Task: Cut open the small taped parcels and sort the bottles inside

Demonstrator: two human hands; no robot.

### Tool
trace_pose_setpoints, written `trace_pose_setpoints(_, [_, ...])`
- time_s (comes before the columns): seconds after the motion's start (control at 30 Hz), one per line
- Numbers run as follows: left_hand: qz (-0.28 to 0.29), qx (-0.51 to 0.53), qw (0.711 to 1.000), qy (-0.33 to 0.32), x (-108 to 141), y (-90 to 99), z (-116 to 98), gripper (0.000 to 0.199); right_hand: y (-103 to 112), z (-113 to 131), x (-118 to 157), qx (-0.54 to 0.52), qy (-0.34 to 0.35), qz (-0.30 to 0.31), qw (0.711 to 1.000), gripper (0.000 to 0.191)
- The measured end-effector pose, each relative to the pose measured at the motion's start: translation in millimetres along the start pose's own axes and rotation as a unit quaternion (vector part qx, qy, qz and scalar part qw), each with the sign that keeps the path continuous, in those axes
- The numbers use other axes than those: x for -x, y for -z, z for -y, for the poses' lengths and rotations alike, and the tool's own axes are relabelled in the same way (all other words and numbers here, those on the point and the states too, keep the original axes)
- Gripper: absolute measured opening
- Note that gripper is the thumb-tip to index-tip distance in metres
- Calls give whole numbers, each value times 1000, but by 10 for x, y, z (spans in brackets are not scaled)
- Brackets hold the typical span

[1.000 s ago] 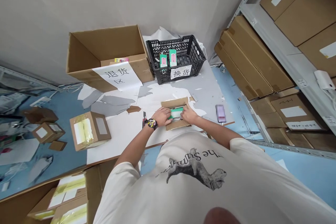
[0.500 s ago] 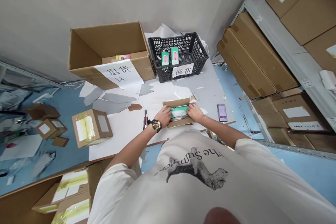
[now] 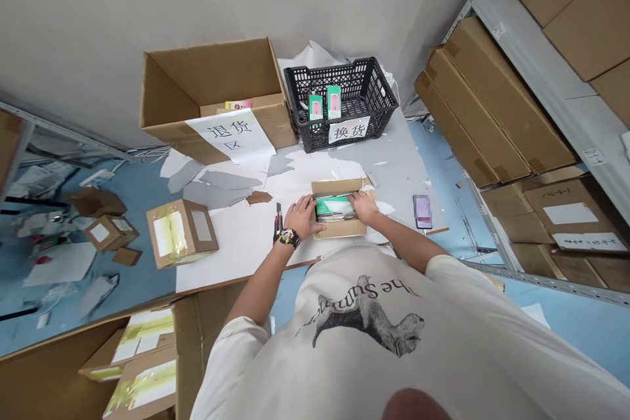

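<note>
White-topped table [image 3: 236, 236], with a large cardboard box [image 3: 162, 119] and black crate [image 3: 381, 123] behind a small open carton [image 3: 344, 229].
Inside the carton, between its open flaps, I see the green packet [image 3: 329, 205]; my left hand [image 3: 301, 216] touches the carton's left end, my right hand [image 3: 365, 206] is at the right, by the packet. Whether either grips, I can't tell. A cutter [image 3: 278, 220] lies beside my left hand.
</note>
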State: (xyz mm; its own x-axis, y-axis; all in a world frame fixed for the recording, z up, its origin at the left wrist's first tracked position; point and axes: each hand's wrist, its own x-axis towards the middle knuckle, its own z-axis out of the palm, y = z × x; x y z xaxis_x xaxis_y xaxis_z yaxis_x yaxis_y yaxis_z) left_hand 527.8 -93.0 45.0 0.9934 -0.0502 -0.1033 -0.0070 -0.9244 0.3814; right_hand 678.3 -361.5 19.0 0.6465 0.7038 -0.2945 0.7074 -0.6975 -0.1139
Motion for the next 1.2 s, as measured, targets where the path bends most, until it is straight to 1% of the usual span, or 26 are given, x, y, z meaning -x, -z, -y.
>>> trace_pose_setpoints(0.03, [1, 1, 1000, 2, 11, -16, 9, 88, 2, 4, 0, 2, 2, -5, 1000, 36])
trace_pose_setpoints(0.1, [-7, 3, 1000, -2, 40, -43, 26, 77, 2, 16, 12, 4, 8, -14, 1000, 39])
trace_pose_setpoints(0.27, [-32, -9, 999, -20, 114, -97, 72, 42, -13, 47, 28, 17, -3, -15, 1000, 35])
trace_pose_setpoints(0.37, [-41, -22, 999, -20, 140, -104, 116, 27, 12, 38, -31, 8, 4, -12, 1000, 36])
trace_pose_setpoints(0.53, [-61, -41, 997, -17, 185, -51, 176, 23, 88, 88, -240, 6, 33, 1, 999, 37])
trace_pose_setpoints(0.63, [-72, -52, 996, -11, 204, -28, 135, 21, 81, 164, -308, 18, 32, -6, 999, 40])
trace_pose_setpoints(0.7, [-74, -59, 996, -2, 192, -24, 63, 23, 53, 192, -307, 33, 40, -11, 999, 45])
trace_pose_setpoints(0.77, [-74, -68, 995, 7, 155, -13, -29, 29, 19, 195, -290, 44, 49, -16, 998, 49])
trace_pose_setpoints(0.93, [-85, -91, 992, 10, 59, 4, -203, 57, -30, 195, -285, 65, 48, -20, 997, 53])
trace_pose_setpoints(1.0, [-79, -91, 993, 2, 64, -58, -240, 73, -18, 209, -287, 75, 51, -13, 996, 55])
trace_pose_setpoints(1.07, [-53, -103, 993, 6, 93, -167, -267, 85, 15, 223, -284, 91, 52, 5, 994, 57])
trace_pose_setpoints(1.13, [-15, -119, 993, 13, 135, -286, -281, 88, 58, 232, -286, 105, 52, 25, 993, 59])
trace_pose_setpoints(1.2, [15, -122, 992, 12, 180, -378, -275, 85, 91, 238, -300, 112, 51, 40, 992, 58])
